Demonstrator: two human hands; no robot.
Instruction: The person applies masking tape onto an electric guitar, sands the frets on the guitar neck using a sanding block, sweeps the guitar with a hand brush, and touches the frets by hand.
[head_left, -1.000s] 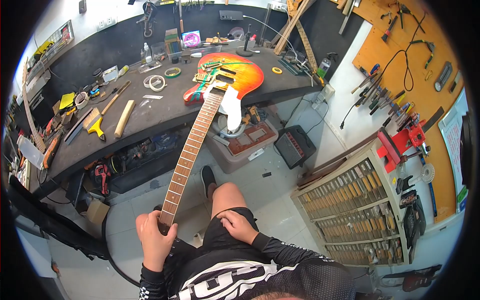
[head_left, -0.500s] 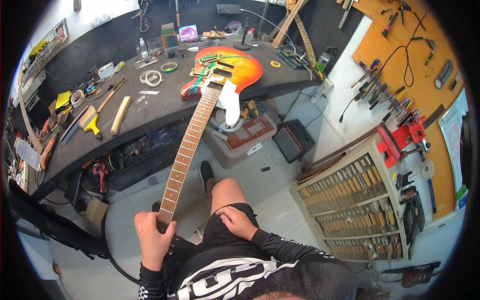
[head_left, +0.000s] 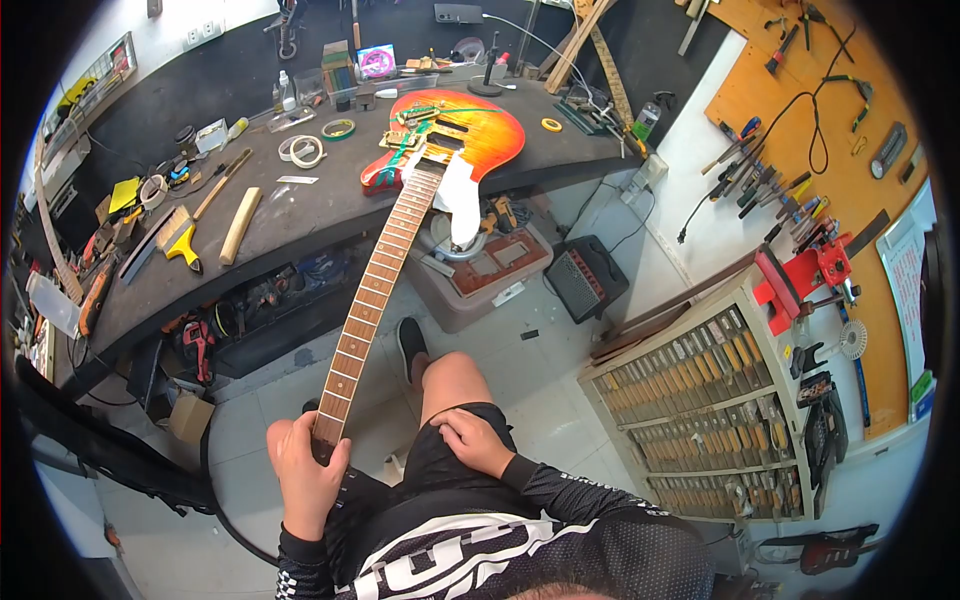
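An electric guitar (head_left: 480, 128) with a red-to-yellow sunburst body lies with its body on the dark workbench. Its long fretboard (head_left: 366, 300) slants off the bench edge toward me. My left hand (head_left: 305, 478) is closed around the far end of the neck, thumb on one side and fingers on the other. Green tape and gold-coloured hardware show on the body, and a white pickguard-like piece (head_left: 459, 205) hangs by its lower edge. My right hand (head_left: 474, 442) rests on my thigh, fingers loosely laid over the shorts, holding nothing.
On the workbench (head_left: 300, 215) lie a yellow-handled brush (head_left: 181, 240), a wooden block (head_left: 240, 226), tape rolls (head_left: 302, 152) and bottles. A storage box (head_left: 480, 280) and a small amplifier (head_left: 588, 278) stand below. A file rack (head_left: 700, 410) is at right.
Almost nothing differs. The neck end and my left hand have shifted very slightly; my right hand stays on the thigh.
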